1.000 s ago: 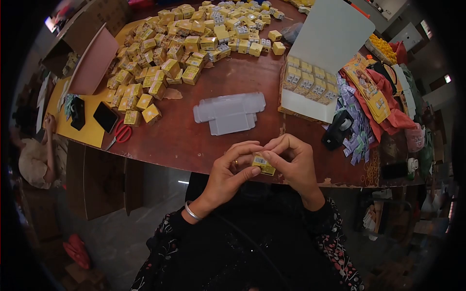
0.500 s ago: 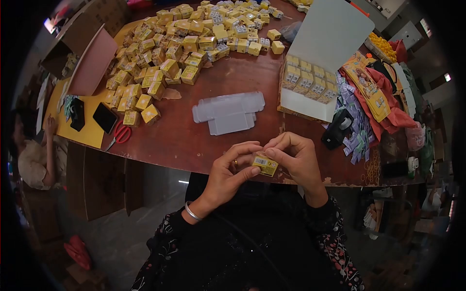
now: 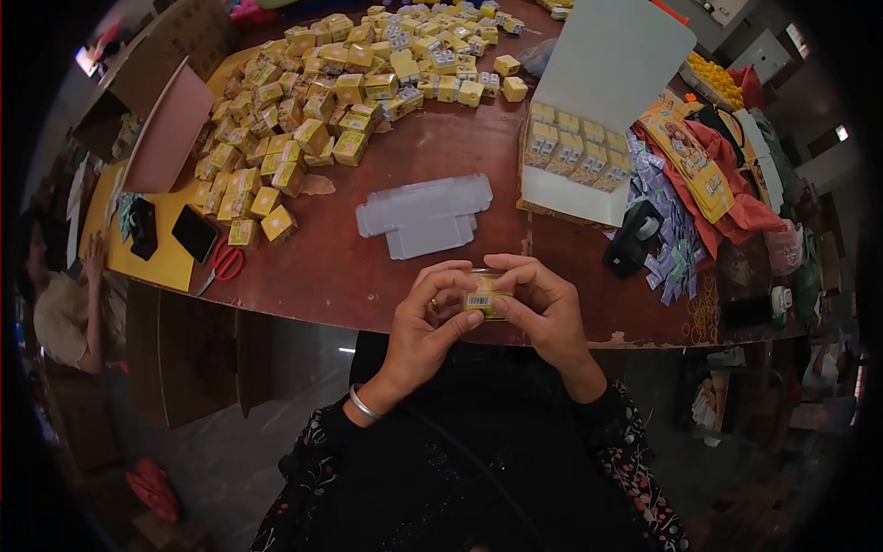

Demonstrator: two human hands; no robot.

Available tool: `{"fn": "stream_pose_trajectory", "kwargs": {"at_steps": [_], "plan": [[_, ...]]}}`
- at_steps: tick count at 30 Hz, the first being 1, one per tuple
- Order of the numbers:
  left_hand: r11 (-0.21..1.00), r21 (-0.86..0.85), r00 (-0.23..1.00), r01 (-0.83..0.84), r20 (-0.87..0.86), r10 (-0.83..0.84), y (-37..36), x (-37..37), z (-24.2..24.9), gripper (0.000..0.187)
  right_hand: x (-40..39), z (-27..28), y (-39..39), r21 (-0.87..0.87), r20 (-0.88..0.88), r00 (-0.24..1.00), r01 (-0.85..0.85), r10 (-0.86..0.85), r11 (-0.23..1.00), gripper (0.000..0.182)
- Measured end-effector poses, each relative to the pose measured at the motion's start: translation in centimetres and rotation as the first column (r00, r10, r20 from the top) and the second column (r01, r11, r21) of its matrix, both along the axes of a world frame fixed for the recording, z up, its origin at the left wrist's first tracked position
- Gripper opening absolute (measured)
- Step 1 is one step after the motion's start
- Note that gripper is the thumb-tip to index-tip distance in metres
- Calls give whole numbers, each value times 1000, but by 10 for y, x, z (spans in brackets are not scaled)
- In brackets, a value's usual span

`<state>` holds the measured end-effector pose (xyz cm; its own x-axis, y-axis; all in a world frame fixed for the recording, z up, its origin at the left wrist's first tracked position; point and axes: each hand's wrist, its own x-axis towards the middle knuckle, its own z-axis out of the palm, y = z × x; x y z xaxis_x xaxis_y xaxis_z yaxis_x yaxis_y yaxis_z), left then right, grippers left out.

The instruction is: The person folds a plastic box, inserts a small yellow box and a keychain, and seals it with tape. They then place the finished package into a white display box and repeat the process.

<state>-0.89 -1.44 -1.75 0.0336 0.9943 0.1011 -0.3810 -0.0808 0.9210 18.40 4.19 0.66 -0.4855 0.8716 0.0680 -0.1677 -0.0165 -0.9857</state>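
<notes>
Between my two hands, just over the table's front edge, is a small yellow box [image 3: 479, 302] with a barcode facing me. My left hand [image 3: 430, 313] grips its left side with thumb and fingers. On the right side, my right hand [image 3: 535, 308] pinches it, fingertips near its top. The top of the box is partly hidden by my fingers. Beyond my hands, a flat clear plastic tray-like sheet [image 3: 428, 216] lies on the table. To its right stands an open display carton [image 3: 570, 195] with rows of small yellow boxes [image 3: 579, 147] inside and its white lid [image 3: 616, 64] raised.
A large heap of yellow boxes [image 3: 313, 101] covers the back left. Red scissors [image 3: 227, 262], a phone [image 3: 195, 234] and a pink tub [image 3: 168, 133] are at left. A black tape dispenser [image 3: 635, 241] and purple sachets [image 3: 676, 262] lie at right. Another person [image 3: 69, 308] sits at far left.
The small box has moved slightly left and turned level, its barcode now facing me more squarely. My right hand has shifted left with it. The view has shifted slightly.
</notes>
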Motion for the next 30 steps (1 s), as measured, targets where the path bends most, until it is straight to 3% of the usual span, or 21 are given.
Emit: {"fn": "stream_pose_trajectory", "kwargs": {"at_steps": [1,3,4,6,7,8,9,10,12,15,18,21,27,30], "plan": [[1000,-7,1000,20,-3,-20,2,1,3,35,5,5,1,-1,21,1000,21,-21,1000,30],[1000,6,1000,-5,-31,5,3,-3,11,34,24,17,8,171,52,954,282,-294,944,38],[999,36,998,-37,-53,38,4,-5,9,32,48,15,21,313,41,881,437,-472,843,41],[998,34,998,-53,-37,55,6,-7,10,31,109,6,39,476,62,593,690,-803,545,27],[999,25,999,-37,-17,38,6,-7,6,30,142,-3,44,567,154,444,692,-883,447,23],[999,32,1000,-13,-15,14,7,-3,5,30,171,-16,47,653,227,279,667,-933,358,21],[999,38,1000,4,-14,-3,8,0,3,29,195,-44,51,639,299,260,660,-918,395,22],[999,42,1000,15,-13,-15,8,2,3,29,217,-76,57,619,371,245,653,-896,435,24],[999,36,999,41,-9,-41,10,10,5,28,220,-91,56,507,438,274,711,-856,487,28],[997,27,997,70,-19,-69,11,15,7,28,188,-86,62,204,374,400,844,-837,495,32],[996,-11,996,86,-23,-86,10,12,4,29,189,-92,78,87,373,467,843,-802,531,29],[997,-5,996,75,-49,-75,11,10,4,30,188,-95,83,78,255,463,865,-849,496,23],[996,0,995,94,-21,-94,14,15,-2,30,174,-87,67,-172,-57,524,834,-850,525,15],[996,-8,995,94,-18,-94,14,15,-4,30,173,-100,63,-125,-136,511,841,-849,526,15]]}}
